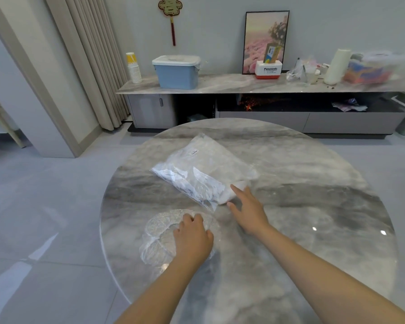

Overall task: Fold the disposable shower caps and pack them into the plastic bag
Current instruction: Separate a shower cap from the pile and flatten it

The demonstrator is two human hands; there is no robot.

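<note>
On the round marble desk [290,160] a plastic bag [204,169], already stuffed with white material that is probably more caps, lies slanted across the middle. One clear, crinkled shower cap [159,239] sits spread open just nearer the person than the bag, its elastic rim forming a ring.

The left hand [193,237] rests on the side of the cap closest to the bag, fingers bent over the gathered edge; whether they actually pinch the film or only press it down is hard to tell through the transparent plastic. The right hand [248,206] is spread, fingers straight, its fingertips touching the near corner of the bag, holding nothing.

The step in hand looks like the start of folding this cap while the bag is steadied or drawn closer. To do it well, the cap should be flattened first: press the air out so the slippery film lies in one layer, then bring one half of the ring over the other and fold again into a narrow strip. The bag's mouth seems to be at the end nearest the cap, so keeping that end pinned and opened there would let the folded cap slide in without springing back.
</note>
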